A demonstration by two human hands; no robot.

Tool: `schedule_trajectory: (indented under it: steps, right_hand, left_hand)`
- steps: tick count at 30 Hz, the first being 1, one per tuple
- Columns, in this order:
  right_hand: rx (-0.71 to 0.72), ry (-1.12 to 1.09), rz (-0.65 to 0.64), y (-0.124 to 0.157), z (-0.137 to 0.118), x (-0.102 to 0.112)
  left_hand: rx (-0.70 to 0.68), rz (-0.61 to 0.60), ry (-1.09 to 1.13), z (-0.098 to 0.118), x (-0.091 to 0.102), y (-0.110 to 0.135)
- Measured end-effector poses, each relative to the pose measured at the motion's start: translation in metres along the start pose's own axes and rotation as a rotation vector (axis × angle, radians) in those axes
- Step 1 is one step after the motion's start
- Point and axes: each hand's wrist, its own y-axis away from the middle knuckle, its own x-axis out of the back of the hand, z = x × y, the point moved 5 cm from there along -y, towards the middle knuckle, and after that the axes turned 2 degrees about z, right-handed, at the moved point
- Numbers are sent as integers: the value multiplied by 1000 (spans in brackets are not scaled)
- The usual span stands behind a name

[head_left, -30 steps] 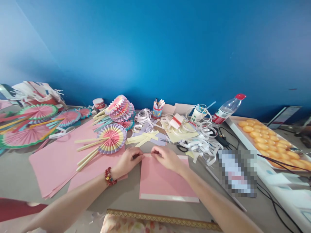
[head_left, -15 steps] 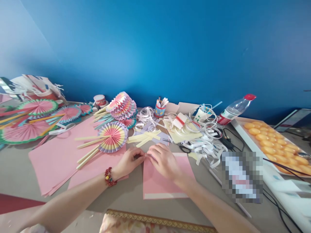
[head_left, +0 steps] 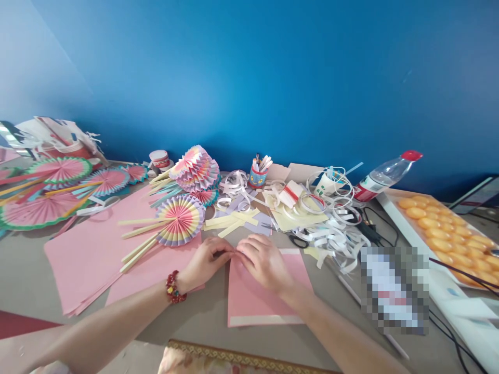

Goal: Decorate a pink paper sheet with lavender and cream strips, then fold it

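Note:
A pink paper sheet (head_left: 268,298) lies on the grey table in front of me. My left hand (head_left: 205,262), with a red bead bracelet on the wrist, pinches the sheet's far left corner. My right hand (head_left: 265,259) presses down on the far edge right beside it, fingers curled over a narrow fold. Both hands meet at that corner. A striped round paper fan (head_left: 181,221) with wooden sticks lies just beyond my left hand.
A stack of pink sheets (head_left: 89,254) lies at left, more paper fans (head_left: 50,192) beyond it. White paper strips (head_left: 331,228), scissors (head_left: 298,240), a pen cup (head_left: 257,176), a water bottle (head_left: 385,176) and a tray of orange rounds (head_left: 444,226) crowd the back and right.
My right hand slid left along the sheet's far edge until it met my left hand at the corner. The view shifted slightly.

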Motion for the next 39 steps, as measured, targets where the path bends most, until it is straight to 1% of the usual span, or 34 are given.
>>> schedule_trajectory:
  steps: [8, 15, 22, 27, 32, 34, 39]
  right_hand:
    - [25, -17, -8, 2, 3, -2]
    - [49, -42, 73, 3, 3, -3]
    - [25, -72, 87, 4, 4, -4]
    - [19, 7, 72, 4, 0, -8]
    - [96, 189, 45, 5, -8, -13]
    - [103, 193, 37, 5, -7, -13]
    - [79, 93, 44, 6, -2, -8]
  left_hand:
    - [-9, -10, -19, 1, -1, 0]
    - [-3, -13, -18, 1, 0, 0]
    - [9, -25, -14, 2, 0, -1]
    - [13, -27, -9, 2, 0, -1]
    - [0, -46, -27, 1, -2, -1]
    - [-2, -49, -36, 1, -3, -1]
    - [-12, -23, -29, 4, -2, -1]
